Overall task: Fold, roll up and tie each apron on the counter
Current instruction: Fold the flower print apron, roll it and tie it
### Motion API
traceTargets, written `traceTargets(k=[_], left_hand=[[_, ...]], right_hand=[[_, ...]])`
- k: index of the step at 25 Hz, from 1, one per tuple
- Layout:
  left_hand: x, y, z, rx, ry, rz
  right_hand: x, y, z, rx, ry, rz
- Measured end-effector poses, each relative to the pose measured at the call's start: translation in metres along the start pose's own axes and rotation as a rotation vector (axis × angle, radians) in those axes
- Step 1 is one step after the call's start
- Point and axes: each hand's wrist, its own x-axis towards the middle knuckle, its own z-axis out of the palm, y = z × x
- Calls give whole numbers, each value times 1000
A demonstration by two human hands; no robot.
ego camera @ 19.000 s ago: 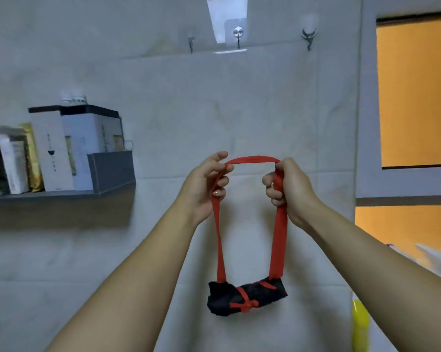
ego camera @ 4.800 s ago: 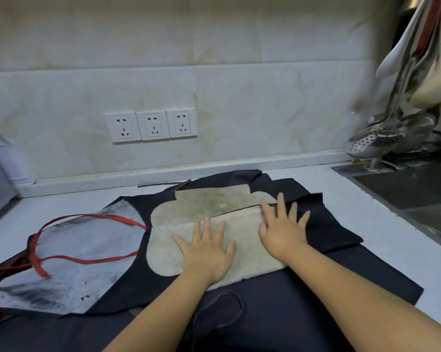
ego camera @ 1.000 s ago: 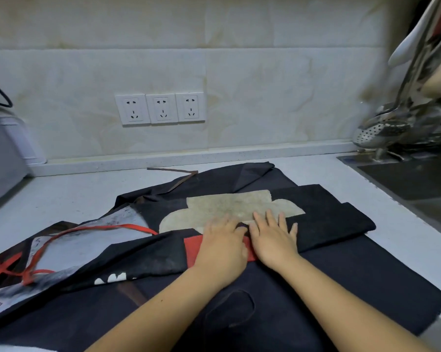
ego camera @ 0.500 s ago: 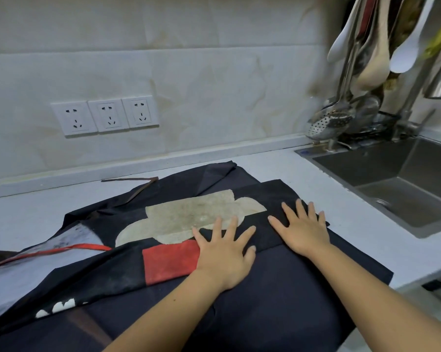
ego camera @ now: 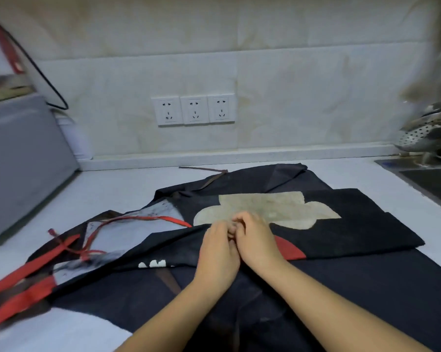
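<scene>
A black apron (ego camera: 354, 224) lies spread on the white counter (ego camera: 107, 191), its far part folded toward me. A beige patch (ego camera: 265, 208) and a red patch (ego camera: 289, 250) show on it. Thin red straps (ego camera: 138, 219) and wide red bands (ego camera: 23, 275) trail off to the left. A brown strap (ego camera: 206, 170) lies behind it. My left hand (ego camera: 218, 252) and my right hand (ego camera: 258, 242) sit side by side at the middle of the folded edge. Their fingers are curled and pinch the cloth there, fingertips touching each other.
A grey appliance (ego camera: 18, 161) stands at the left with a black cable behind it. Three wall sockets (ego camera: 194, 110) sit on the tiled back wall. At the right are a sink (ego camera: 435, 181) and a hanging metal strainer (ego camera: 427, 135).
Half a second ago both hands lay flat and apart on the fold. They have come together at its middle and their fingers have curled onto the edge. The view has swung left.
</scene>
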Motion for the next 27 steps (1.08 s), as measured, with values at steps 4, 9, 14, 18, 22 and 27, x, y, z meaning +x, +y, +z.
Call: traceTargets(k=[4,9,14,18,22,27], left_hand=[[-20,-46,-51,579,57,-67],[-33,-77,-83,650,77,-187],[-34,-89,-104,619,70,-168],[-37,-117,-147,672,214,-225],[-32,-140,-183,802,335,-268],[-26,-162,-210,752,315,-380]], right_hand=[[-9,-2,36,-405,-8,-208],[-2,-33,43,-549,-40,-315],[-9,-65,80,-335,-255,-546],[-8,-61,85,-505,-376,-457],[-1,-77,86,-542,-550,-413],[-3,-77,87,-535,-510,-425]])
